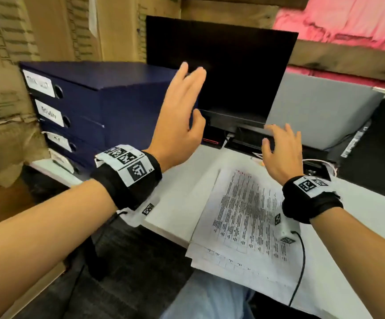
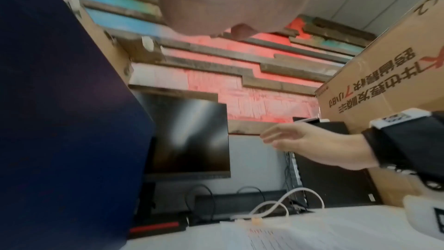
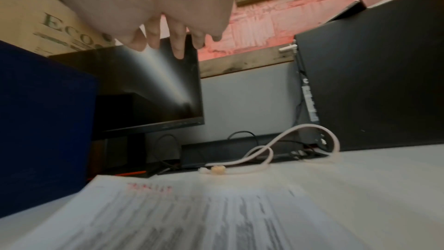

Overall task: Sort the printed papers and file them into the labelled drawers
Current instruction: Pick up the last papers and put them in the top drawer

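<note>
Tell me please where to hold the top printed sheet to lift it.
Pinch the top sheet at its near edge, which seems to overhang the desk toward the lap, coming from below with the right hand. It lies flat, so that free edge likely lets a thumb under.

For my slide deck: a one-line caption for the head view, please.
Both hands, left hand and right hand, raised open above the printed papers, beside the labelled blue drawers.

Both hands hover empty, fingers spread: the left hand [image 1: 178,116] beside the blue drawers [image 1: 94,109], the right hand [image 1: 281,150] above the printed papers [image 1: 244,217].
</note>
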Available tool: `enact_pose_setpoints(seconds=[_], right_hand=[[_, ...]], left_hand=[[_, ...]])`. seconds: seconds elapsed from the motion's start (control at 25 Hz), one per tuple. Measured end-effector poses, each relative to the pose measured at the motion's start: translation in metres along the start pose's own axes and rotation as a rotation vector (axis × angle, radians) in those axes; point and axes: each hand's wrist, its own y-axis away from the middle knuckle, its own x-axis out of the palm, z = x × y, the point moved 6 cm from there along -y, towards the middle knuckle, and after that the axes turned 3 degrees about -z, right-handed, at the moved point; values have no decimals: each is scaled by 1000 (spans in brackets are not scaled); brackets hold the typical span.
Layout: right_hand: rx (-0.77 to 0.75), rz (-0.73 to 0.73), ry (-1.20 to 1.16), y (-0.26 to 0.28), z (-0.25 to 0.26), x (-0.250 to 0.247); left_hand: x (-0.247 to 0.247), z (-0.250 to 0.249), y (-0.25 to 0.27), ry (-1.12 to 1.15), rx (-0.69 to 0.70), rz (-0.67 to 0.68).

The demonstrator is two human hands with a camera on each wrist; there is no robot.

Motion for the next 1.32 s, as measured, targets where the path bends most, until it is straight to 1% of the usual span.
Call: enact_pose_setpoints(seconds=[0.08, 0.12, 0.16, 0.24, 0.32, 0.36, 0.4, 0.48, 0.56, 0.64, 0.72, 0.84, 0.92, 1.08, 1.24, 1.32], right_hand=[[70, 24, 98, 8, -19, 2], [91, 63, 124, 11, -26, 6], [96, 121, 142, 16, -28, 11], [78, 273, 201, 28, -31, 31], [85, 453, 242, 43, -36, 55], [101, 541, 236, 50, -39, 66], [122, 623, 224, 57, -42, 75], [159, 740, 194, 65, -43, 85], [174, 785, 156, 67, -45, 88], [161, 798, 116, 67, -44, 90], [152, 792, 93, 67, -41, 90], [143, 673, 58, 59, -36, 80], [115, 639, 47, 55, -31, 75], [148, 701, 0, 59, -27, 72], [191, 753, -45, 62, -34, 81], [187, 772, -57, 62, -35, 84]], left_hand=[[56, 12, 9, 47, -117, 125], [83, 23, 16, 42, -182, 207], [107, 37, 25, 12, -247, 295], [146, 61, 44, -105, -334, 470], [172, 82, 66, -207, -452, 645], [180, 88, 75, -212, -527, 719], [187, 93, 83, -198, -583, 784], [194, 95, 91, -153, -632, 863], [199, 94, 91, -119, -651, 891], [199, 91, 88, -83, -655, 873], [198, 86, 84, -66, -622, 861], [203, 74, 84, -79, -510, 936], [207, 75, 86, -113, -493, 955], [207, 93, 97, -217, -618, 996], [201, 106, 100, -180, -788, 909], [197, 113, 100, -199, -851, 893]])
